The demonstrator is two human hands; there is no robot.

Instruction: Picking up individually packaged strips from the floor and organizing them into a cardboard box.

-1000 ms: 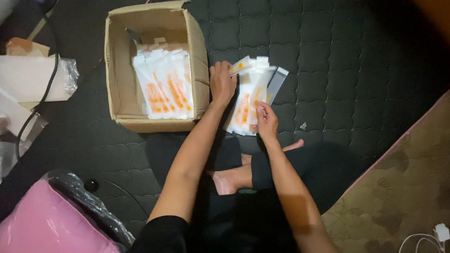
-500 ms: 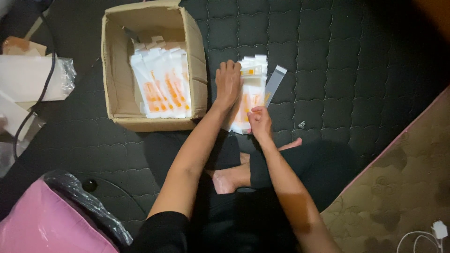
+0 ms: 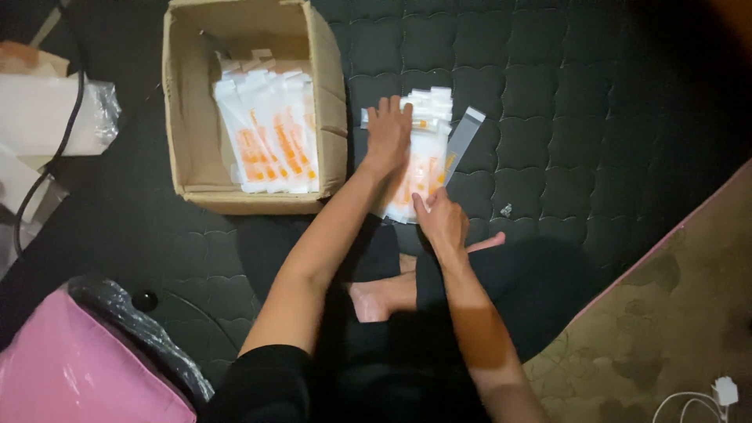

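A stack of white packets with orange print [image 3: 427, 160] lies on the dark quilted mat [image 3: 548, 102] in front of me. My left hand [image 3: 388, 135] rests flat on top of the stack, fingers spread. At the stack's near edge, my right hand [image 3: 440, 219] pinches the packets' lower ends. A grey strip [image 3: 465, 141] sticks out on the stack's right side. To the left stands an open cardboard box [image 3: 188, 117] holding a row of similar packets [image 3: 270, 133].
A pink bag wrapped in black plastic [image 3: 70, 368] sits at lower left. White wrapped items and a black cable [image 3: 55, 117] lie at far left. A patterned rug [image 3: 674, 313] and a white charger [image 3: 724, 389] are at lower right. My crossed legs and bare foot [image 3: 376, 294] are below the stack.
The fanned packets have been squared into a tighter stack. My left hand slid from the stack's left edge onto its top, and my right hand moved in at the near edge.
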